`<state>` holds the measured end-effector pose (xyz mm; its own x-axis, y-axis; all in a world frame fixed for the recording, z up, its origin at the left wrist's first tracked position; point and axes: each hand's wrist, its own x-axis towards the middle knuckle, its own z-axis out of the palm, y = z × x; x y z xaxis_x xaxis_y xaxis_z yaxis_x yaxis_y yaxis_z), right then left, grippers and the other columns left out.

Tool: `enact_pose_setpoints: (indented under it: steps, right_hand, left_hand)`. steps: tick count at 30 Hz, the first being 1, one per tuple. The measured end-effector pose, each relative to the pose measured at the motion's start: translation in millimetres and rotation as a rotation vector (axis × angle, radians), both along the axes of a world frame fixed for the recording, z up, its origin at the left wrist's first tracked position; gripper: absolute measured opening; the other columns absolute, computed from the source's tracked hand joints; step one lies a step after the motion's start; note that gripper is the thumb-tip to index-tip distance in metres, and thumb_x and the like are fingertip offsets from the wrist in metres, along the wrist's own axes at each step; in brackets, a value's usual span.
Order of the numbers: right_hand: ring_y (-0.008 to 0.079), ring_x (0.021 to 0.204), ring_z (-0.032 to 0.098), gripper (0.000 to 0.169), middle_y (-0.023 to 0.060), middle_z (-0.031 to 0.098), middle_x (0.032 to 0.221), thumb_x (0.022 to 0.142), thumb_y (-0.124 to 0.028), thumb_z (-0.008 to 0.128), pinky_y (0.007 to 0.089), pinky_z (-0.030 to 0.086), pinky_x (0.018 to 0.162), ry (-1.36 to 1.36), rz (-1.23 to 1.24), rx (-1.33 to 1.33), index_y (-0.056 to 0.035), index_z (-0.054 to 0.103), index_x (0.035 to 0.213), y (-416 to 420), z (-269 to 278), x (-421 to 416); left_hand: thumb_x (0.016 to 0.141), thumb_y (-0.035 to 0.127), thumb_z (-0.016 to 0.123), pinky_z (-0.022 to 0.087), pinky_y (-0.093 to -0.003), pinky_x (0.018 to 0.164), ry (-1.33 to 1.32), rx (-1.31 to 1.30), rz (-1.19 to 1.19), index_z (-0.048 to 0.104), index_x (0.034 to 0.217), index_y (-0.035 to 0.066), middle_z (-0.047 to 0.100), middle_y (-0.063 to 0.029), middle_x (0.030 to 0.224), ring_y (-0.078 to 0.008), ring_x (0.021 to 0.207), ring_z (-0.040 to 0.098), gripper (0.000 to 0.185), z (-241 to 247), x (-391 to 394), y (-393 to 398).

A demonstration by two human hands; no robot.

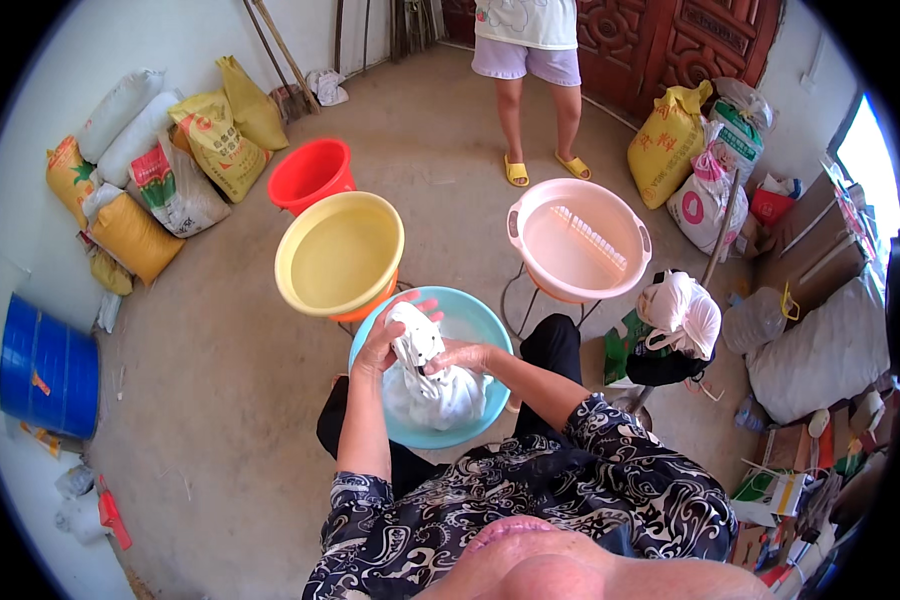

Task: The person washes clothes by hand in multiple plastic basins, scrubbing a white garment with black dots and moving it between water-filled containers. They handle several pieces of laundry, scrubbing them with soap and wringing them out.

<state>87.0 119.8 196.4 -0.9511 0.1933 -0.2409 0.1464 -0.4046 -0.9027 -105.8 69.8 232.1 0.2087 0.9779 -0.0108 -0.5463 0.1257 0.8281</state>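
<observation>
A wet white cloth garment (436, 379) with small dark marks is bunched up over a light-blue plastic basin (504, 330) between my knees. My left hand (379, 341) supports its upper end, with fingers spread behind the fabric. Lower down, my right hand (457, 356) grips a fold of the same garment. The rest of the cloth hangs into the basin, where whitish, sudsy water shows. What the right fingertips press on is partly hidden by the fabric.
Ahead on the left, a yellow basin (285, 281) of water stands near a red bucket (311, 174). On the right, a pink basin (521, 251) holds water on a wire stand. A person (529, 67) in yellow slippers stands beyond. Filled sacks (221, 142) line the left wall.
</observation>
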Motion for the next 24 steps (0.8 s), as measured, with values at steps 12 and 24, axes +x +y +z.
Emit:
enact_pose_setpoints:
  steps: [12, 24]
  right_hand:
    - [0.0232, 0.114, 0.052, 0.068, 0.01, 0.057, 0.12, 0.073, -0.034, 0.079, 0.0374, 0.041, 0.101, -0.02, -0.143, 0.222, -0.0044, 0.05, 0.127, -21.7, -28.0, -20.3]
    - [0.0239, 0.105, 0.059, 0.072, 0.0151, 0.063, 0.113, 0.065, -0.035, 0.081, 0.038, 0.048, 0.091, -0.178, -0.474, 0.305, 0.0025, 0.055, 0.121, -31.5, -83.4, -42.3]
  left_hand:
    - [0.075, 0.016, 0.076, 0.051, -0.0299, 0.07, 0.621, 0.013, 0.226, 0.059, 0.1, 0.005, 0.061, -0.002, 0.083, -0.0124, 0.077, 0.059, 0.032, -37.1, 4.0, -0.1]
    - [0.071, 0.021, 0.075, 0.054, -0.0431, 0.075, 1.229, -0.028, 0.499, 0.058, 0.101, 0.002, 0.068, -0.0214, 0.09, -0.0352, 0.085, 0.068, 0.039, -57.7, 28.7, 8.0]
